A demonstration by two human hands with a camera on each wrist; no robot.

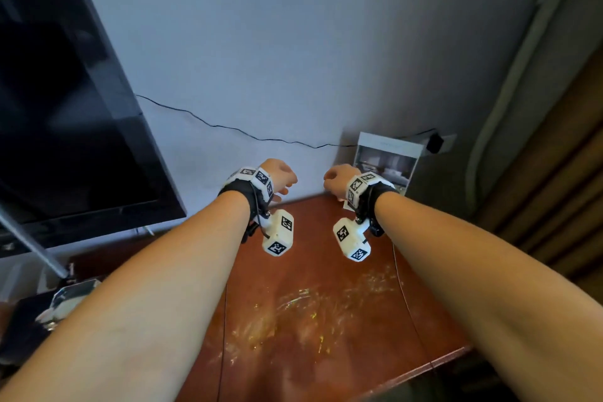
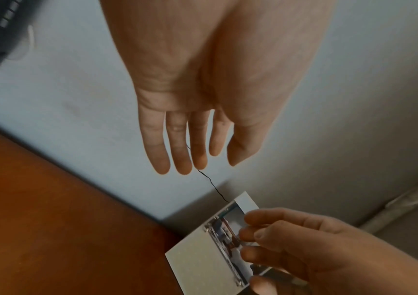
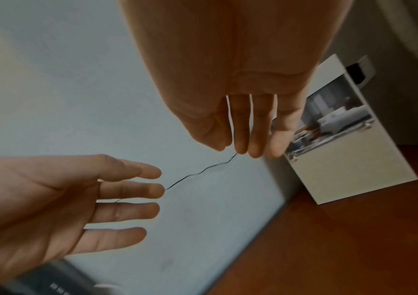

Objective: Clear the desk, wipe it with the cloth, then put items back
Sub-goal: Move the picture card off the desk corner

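Observation:
Both of my bare hands hover above the back edge of the reddish-brown desk point(image 1: 326, 287), close to the wall. My left hand point(image 1: 280, 178) has straight, spread fingers and holds nothing, as the left wrist view point(image 2: 195, 159) shows. My right hand point(image 1: 336, 178) hangs with loosely bent fingers point(image 3: 243, 143) just left of a white picture card point(image 1: 385, 160), and grips nothing. The card point(image 3: 349, 163) leans on the wall at the desk's back right corner. Pale smears mark the desk's front half. No cloth is in view.
A thin black cable point(image 1: 228, 127) runs along the wall to a plug point(image 1: 435, 142) behind the card. A dark TV screen point(image 1: 65, 108) stands to the left, with a grey pole point(image 1: 32, 245) and a clear object point(image 1: 71, 297) below it. A curtain point(image 1: 554, 140) hangs at right.

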